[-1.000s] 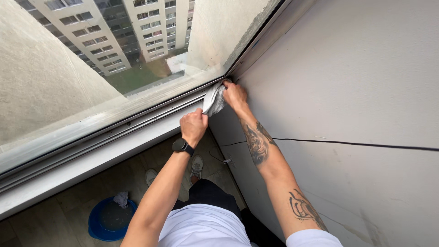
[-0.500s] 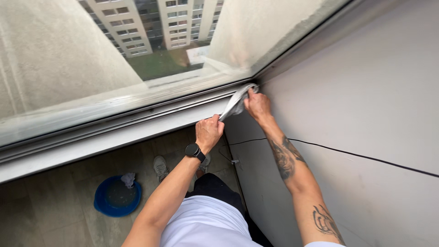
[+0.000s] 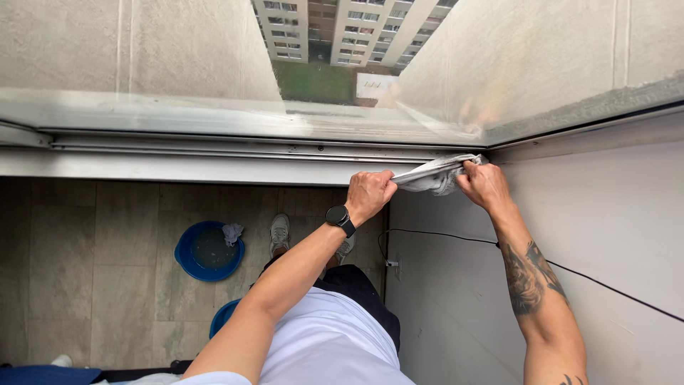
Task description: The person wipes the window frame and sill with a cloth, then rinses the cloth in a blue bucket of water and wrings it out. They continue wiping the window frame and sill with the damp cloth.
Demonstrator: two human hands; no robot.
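Observation:
A grey cloth (image 3: 434, 175) is stretched between both hands along the lower window frame (image 3: 214, 160), close to the corner where it meets the white side wall (image 3: 605, 228). My left hand (image 3: 369, 194), with a black watch on the wrist, grips the cloth's left end. My right hand (image 3: 484, 187), on a tattooed forearm, grips the right end and presses it into the corner. Above the frame is the window glass (image 3: 178, 64), with buildings far below outside.
On the tiled floor below stand a blue basin (image 3: 208, 252) with a small rag on its rim and a second blue container (image 3: 222, 317) beside my legs. A black cable (image 3: 442, 235) runs along the white wall from a small outlet (image 3: 391, 264).
The view has swung so the frame now runs level. Both hands still hold the cloth, now pulled out flatter along the frame at the corner.

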